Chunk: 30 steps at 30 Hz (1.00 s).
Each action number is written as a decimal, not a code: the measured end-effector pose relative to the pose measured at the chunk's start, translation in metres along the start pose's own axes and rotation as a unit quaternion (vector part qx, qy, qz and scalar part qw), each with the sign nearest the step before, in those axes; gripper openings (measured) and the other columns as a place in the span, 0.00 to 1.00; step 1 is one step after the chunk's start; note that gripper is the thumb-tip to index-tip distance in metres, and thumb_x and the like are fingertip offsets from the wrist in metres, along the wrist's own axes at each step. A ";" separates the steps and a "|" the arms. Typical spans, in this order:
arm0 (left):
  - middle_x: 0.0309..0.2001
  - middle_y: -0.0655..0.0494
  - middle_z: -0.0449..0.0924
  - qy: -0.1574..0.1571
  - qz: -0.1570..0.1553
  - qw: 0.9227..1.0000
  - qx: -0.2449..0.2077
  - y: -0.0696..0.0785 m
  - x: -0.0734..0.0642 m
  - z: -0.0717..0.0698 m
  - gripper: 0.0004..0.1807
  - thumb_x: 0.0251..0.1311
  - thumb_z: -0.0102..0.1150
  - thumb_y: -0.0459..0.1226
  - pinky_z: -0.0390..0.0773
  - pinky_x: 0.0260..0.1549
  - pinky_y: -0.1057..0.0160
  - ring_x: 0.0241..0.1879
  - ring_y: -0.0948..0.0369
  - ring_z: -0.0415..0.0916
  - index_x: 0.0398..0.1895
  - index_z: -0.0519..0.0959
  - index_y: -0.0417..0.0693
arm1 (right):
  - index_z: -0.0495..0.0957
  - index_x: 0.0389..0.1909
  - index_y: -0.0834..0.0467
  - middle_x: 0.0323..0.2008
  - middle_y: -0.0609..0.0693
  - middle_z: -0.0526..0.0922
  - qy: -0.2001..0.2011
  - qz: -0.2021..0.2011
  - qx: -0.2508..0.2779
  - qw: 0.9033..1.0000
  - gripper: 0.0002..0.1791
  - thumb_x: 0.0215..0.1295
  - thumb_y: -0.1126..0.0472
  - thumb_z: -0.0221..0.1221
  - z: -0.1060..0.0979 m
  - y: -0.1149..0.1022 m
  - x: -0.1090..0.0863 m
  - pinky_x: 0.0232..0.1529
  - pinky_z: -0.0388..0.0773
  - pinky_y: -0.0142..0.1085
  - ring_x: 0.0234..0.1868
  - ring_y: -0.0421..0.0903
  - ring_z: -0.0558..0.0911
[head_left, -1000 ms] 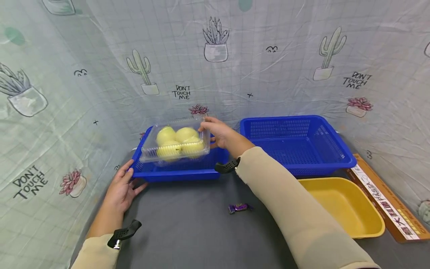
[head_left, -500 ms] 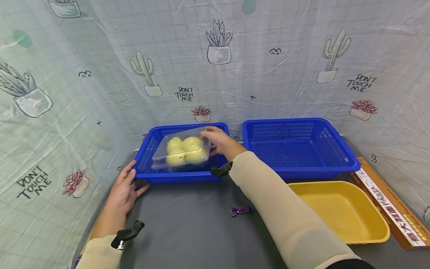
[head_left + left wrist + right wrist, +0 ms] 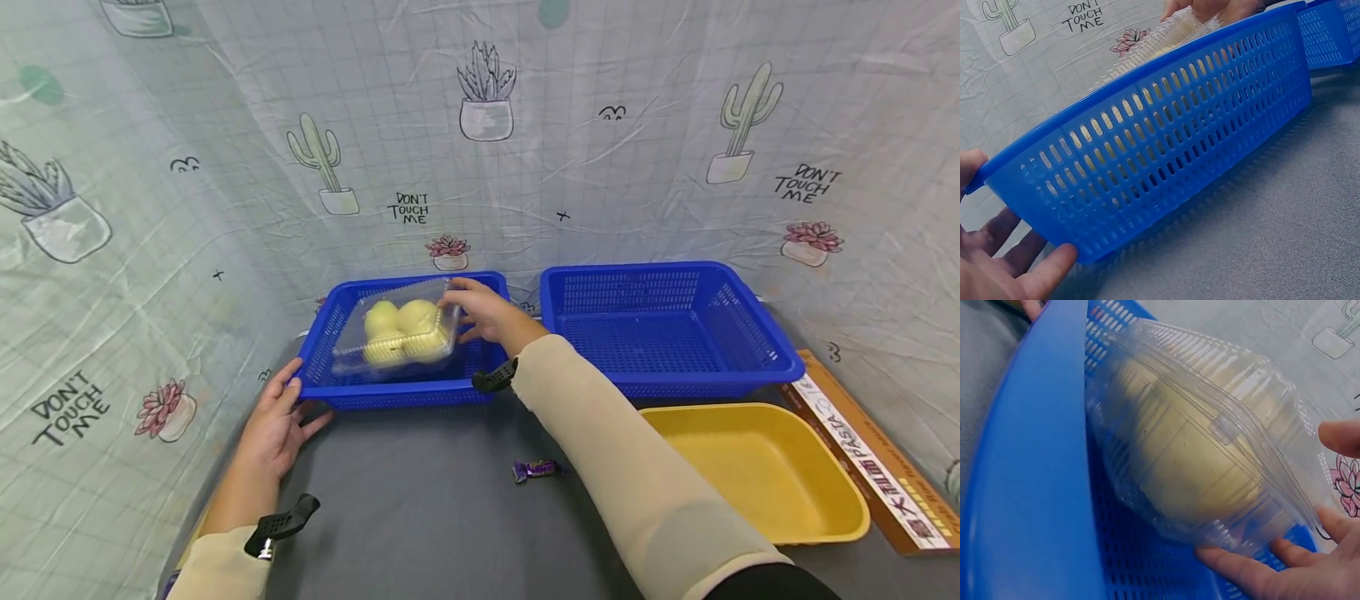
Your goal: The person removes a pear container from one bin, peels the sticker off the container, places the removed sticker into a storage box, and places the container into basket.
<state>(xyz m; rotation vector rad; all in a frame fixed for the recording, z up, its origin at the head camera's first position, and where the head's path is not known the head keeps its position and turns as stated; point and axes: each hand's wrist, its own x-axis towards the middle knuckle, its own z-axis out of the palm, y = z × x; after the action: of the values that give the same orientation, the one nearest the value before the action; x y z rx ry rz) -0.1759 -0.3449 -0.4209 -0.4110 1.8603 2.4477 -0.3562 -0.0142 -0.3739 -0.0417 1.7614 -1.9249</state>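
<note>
My right hand (image 3: pixel 483 312) grips the right end of a clear plastic clamshell box (image 3: pixel 348 346), thumb above and fingers spread along its side and underside. Several round yellow-green fruits (image 3: pixel 1194 462) show through the plastic; they look like pears or apples. The box sits tilted inside the left blue perforated basket (image 3: pixel 405 392), its right end higher; how far its underside touches the basket floor is hidden. At that basket's front left corner my left hand (image 3: pixel 273 429) holds on, a finger over the rim and the others against the wall (image 3: pixel 1147 144).
To the right stands a second blue basket (image 3: pixel 757 379). In front of it are a yellow tub (image 3: pixel 780 475) and a long orange-brown pasta box (image 3: pixel 873 458). A purple-wrapped candy (image 3: pixel 536 470) lies on the grey table (image 3: pixel 420 500). A printed curtain (image 3: pixel 630 183) hangs behind.
My right hand has lowered the clamshell box from above the left basket down into it, then shifted it slightly left. My left hand stays at the basket's corner.
</note>
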 end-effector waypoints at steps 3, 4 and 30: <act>0.67 0.73 0.74 -0.013 0.005 1.000 -0.009 -0.001 0.001 -0.002 0.35 0.83 0.44 0.50 0.84 0.50 0.56 0.61 0.67 0.74 0.88 0.50 0.67 | 0.54 0.87 0.46 0.84 0.58 0.53 -0.012 -0.001 0.004 1.000 0.49 0.66 0.68 0.60 -0.002 0.000 0.000 0.68 0.68 0.69 0.81 0.71 0.57; 0.66 0.73 0.74 -0.017 0.006 1.000 -0.012 -0.001 0.001 -0.002 0.35 0.83 0.44 0.50 0.84 0.50 0.56 0.61 0.67 0.74 0.88 0.50 0.67 | 0.53 0.87 0.46 0.84 0.58 0.53 -0.016 -0.002 0.003 1.000 0.50 0.65 0.70 0.59 -0.002 0.001 -0.001 0.68 0.67 0.70 0.81 0.71 0.55; 0.63 0.74 0.77 -0.048 0.031 0.998 -0.010 -0.007 0.001 -0.009 0.35 0.83 0.45 0.49 0.86 0.46 0.55 0.57 0.67 0.78 0.88 0.50 0.64 | 0.51 0.87 0.41 0.87 0.55 0.44 -0.048 -0.041 -0.027 0.998 0.44 0.79 0.67 0.58 0.005 0.015 0.004 0.72 0.65 0.67 0.86 0.56 0.48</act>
<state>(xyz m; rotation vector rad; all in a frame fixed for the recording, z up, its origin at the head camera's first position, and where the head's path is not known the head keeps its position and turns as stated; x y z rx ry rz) -0.1743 -0.3517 -0.4301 -0.2344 1.8388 2.4790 -0.3525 -0.0209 -0.3880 -0.2257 1.7725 -1.8992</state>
